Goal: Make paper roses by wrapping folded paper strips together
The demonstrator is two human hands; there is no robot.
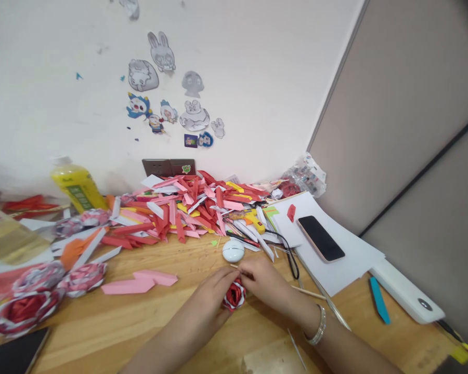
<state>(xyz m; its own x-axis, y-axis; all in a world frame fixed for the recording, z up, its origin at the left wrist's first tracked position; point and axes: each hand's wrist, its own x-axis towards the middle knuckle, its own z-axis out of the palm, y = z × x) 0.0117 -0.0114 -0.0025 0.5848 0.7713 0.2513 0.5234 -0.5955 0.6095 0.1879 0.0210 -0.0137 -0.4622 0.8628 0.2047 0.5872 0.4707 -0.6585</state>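
A small red and white paper rose (pixel 234 295) faces up between my two hands, above the wooden table. My left hand (pixel 212 293) is closed round its left side. From the right, the pinched fingers of my right hand (pixel 255 275) press at the rose's upper edge. A thin tan stick end (pixel 234 266) shows by the fingertips; which hand grips it is hidden. Just beyond the hands sits a white rounded case (pixel 233 251). Two folded pink paper strips (pixel 138 283) lie to the left of my left hand.
Folded paper strips (pixel 187 205) pile along the wall, with a yellow glue gun (pixel 253 220) at their right. Finished paper roses (pixel 27 309) and a yellow bottle (pixel 79 184) stand left. A phone (pixel 321 238) rests on white sheets (pixel 335 275); a teal cutter (pixel 379 300) lies right.
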